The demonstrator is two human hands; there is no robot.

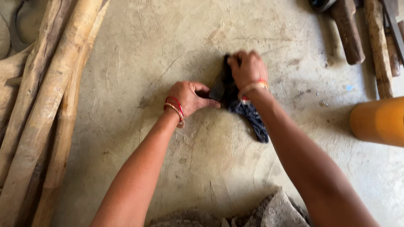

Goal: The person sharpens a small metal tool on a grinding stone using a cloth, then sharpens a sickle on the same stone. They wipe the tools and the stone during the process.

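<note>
On the concrete floor [176, 54] lies a dark flat metal piece [219, 86] with a dark blue patterned cloth [254, 120] around it. My right hand [247, 69] is closed over the cloth and presses it onto the top of the metal piece. My left hand [188, 96] lies on the floor beside it, and its fingers hold the left edge of the metal piece. Both wrists wear red and gold bangles. Most of the metal piece is hidden under my right hand and the cloth.
Several peeled wooden poles [46, 105] lie along the left edge. Rough wooden pieces and a tool handle [347, 31] lie at the top right. An orange cylinder [378, 121] lies at the right edge. Grey sacking [273, 212] lies at the bottom.
</note>
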